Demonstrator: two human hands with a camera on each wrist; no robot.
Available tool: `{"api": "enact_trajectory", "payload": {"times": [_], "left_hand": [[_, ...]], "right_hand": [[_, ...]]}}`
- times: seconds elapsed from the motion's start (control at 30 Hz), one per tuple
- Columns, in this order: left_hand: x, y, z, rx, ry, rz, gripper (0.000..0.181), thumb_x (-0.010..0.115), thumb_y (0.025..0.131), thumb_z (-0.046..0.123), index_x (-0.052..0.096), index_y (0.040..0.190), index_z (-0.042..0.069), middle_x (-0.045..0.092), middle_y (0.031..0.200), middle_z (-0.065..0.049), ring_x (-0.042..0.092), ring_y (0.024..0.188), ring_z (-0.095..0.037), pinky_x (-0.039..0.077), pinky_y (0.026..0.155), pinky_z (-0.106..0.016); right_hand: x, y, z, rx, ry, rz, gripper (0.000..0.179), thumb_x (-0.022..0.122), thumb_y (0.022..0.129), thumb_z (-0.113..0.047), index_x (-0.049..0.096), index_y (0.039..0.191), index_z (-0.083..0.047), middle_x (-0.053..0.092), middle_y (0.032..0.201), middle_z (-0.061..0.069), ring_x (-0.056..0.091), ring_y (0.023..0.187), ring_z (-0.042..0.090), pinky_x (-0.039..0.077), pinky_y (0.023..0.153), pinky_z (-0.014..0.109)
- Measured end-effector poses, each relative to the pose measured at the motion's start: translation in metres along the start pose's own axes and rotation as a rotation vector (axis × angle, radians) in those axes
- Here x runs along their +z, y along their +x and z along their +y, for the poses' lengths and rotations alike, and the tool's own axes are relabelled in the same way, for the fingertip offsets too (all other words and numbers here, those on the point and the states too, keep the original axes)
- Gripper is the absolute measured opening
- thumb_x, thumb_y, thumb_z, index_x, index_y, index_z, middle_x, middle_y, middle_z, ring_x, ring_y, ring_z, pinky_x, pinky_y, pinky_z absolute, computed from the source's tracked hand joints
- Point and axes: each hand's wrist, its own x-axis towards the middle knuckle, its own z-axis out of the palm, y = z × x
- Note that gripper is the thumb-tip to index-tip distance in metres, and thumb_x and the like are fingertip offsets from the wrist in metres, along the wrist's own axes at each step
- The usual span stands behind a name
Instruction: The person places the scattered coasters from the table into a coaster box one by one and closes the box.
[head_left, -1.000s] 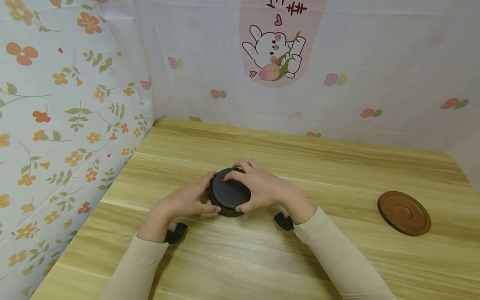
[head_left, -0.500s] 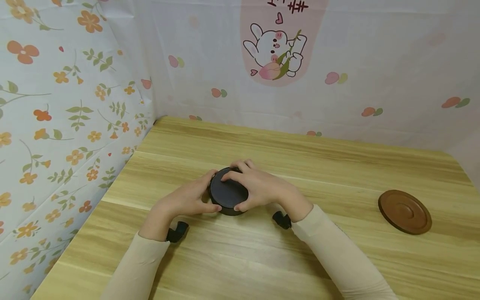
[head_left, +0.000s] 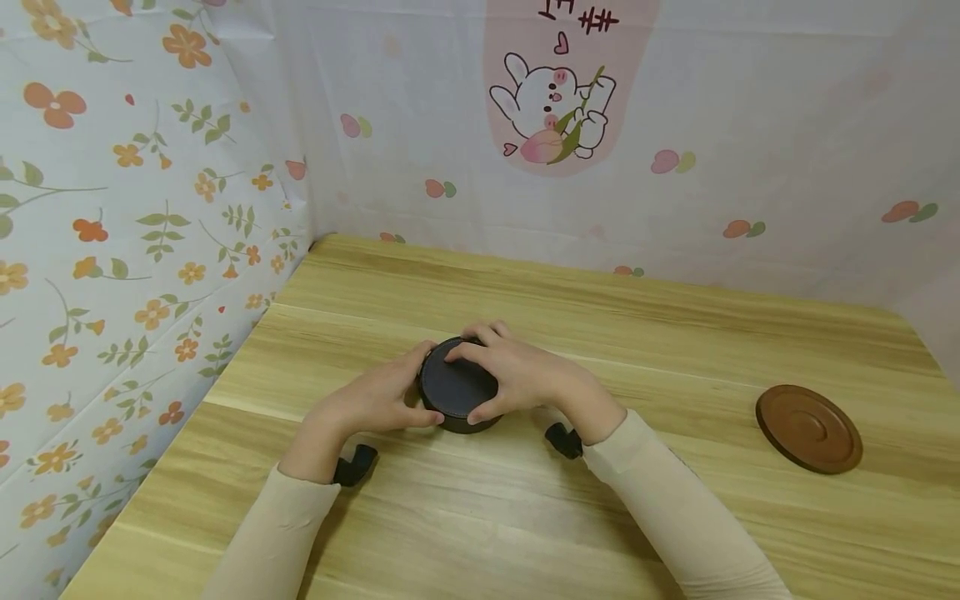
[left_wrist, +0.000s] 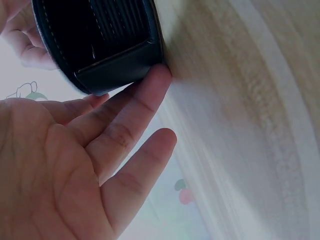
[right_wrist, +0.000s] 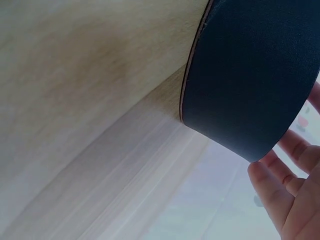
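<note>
A round black coaster holder (right_wrist: 250, 75) stands on the table between both hands. Through the gap in its side, the left wrist view shows the stitched edges of several stacked coasters (left_wrist: 117, 22). The top coaster (head_left: 453, 383) is black with a stitched rim and lies level in the holder's mouth. My left hand (head_left: 375, 396) grips the holder from the left, thumb at the near side, fingers behind. From the right, my right hand (head_left: 521, 375) holds the top coaster, thumb on its near edge, index finger over the top, other fingers at the far edge.
A brown round disc (head_left: 810, 429) with concentric rings lies on the wooden table (head_left: 480, 517), well to the right. Black camera mounts (head_left: 562, 440) sit at the wrists. Printed cloth (head_left: 420, 100) hangs behind the table and along its left side.
The top coaster, which stuck up slightly offset to the right a second ago, has settled level into the holder. My right hand shifted slightly left with it; the left hand barely moved.
</note>
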Motion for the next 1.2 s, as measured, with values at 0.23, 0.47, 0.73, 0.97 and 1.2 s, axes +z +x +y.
{"api": "enact_trajectory", "payload": {"times": [0.23, 0.47, 0.73, 0.97, 1.2], "left_hand": [[0.000, 0.000, 0.000, -0.018, -0.003, 0.002, 0.095, 0.077, 0.086, 0.038, 0.020, 0.157, 0.012, 0.038, 0.157, -0.010, 0.048, 0.136, -0.028, 0.043, 0.109, -0.050], [0.000, -0.001, -0.002, -0.023, 0.011, 0.009, 0.098, 0.076, 0.086, 0.040, 0.017, 0.158, 0.008, 0.034, 0.159, -0.014, 0.046, 0.139, -0.032, 0.041, 0.111, -0.052], [0.001, 0.000, -0.002, -0.021, 0.005, 0.015, 0.096, 0.078, 0.084, 0.039, 0.022, 0.157, 0.012, 0.039, 0.156, -0.012, 0.048, 0.138, -0.031, 0.041, 0.110, -0.052], [0.002, 0.000, -0.001, -0.036, 0.027, 0.018, 0.099, 0.078, 0.084, 0.039, 0.019, 0.158, 0.010, 0.036, 0.158, -0.015, 0.043, 0.141, -0.034, 0.038, 0.113, -0.055], [0.000, 0.000, -0.001, -0.024, 0.023, 0.016, 0.098, 0.078, 0.084, 0.039, 0.020, 0.157, 0.010, 0.035, 0.159, -0.014, 0.042, 0.142, -0.034, 0.037, 0.113, -0.054]], "right_hand": [[-0.001, -0.003, 0.003, 0.000, 0.000, 0.017, 0.074, 0.082, 0.081, -0.039, 0.048, 0.145, -0.023, 0.035, 0.153, 0.005, 0.034, 0.134, 0.024, 0.045, 0.105, 0.044], [-0.002, -0.012, 0.010, 0.001, 0.020, 0.049, 0.069, 0.081, 0.083, -0.035, 0.050, 0.143, -0.019, 0.037, 0.151, 0.005, 0.034, 0.135, 0.024, 0.045, 0.105, 0.045], [-0.005, -0.034, 0.022, 0.003, 0.021, 0.125, 0.064, 0.079, 0.085, -0.035, 0.052, 0.141, -0.019, 0.041, 0.151, 0.006, 0.034, 0.137, 0.026, 0.044, 0.106, 0.049], [-0.008, -0.058, 0.034, 0.034, 0.010, 0.223, 0.058, 0.078, 0.086, -0.032, 0.055, 0.138, -0.020, 0.044, 0.150, 0.004, 0.037, 0.139, 0.027, 0.044, 0.106, 0.052], [-0.017, -0.085, 0.045, 0.088, 0.008, 0.257, 0.060, 0.077, 0.087, -0.030, 0.053, 0.140, -0.018, 0.043, 0.151, 0.008, 0.037, 0.141, 0.033, 0.037, 0.112, 0.056]]}}
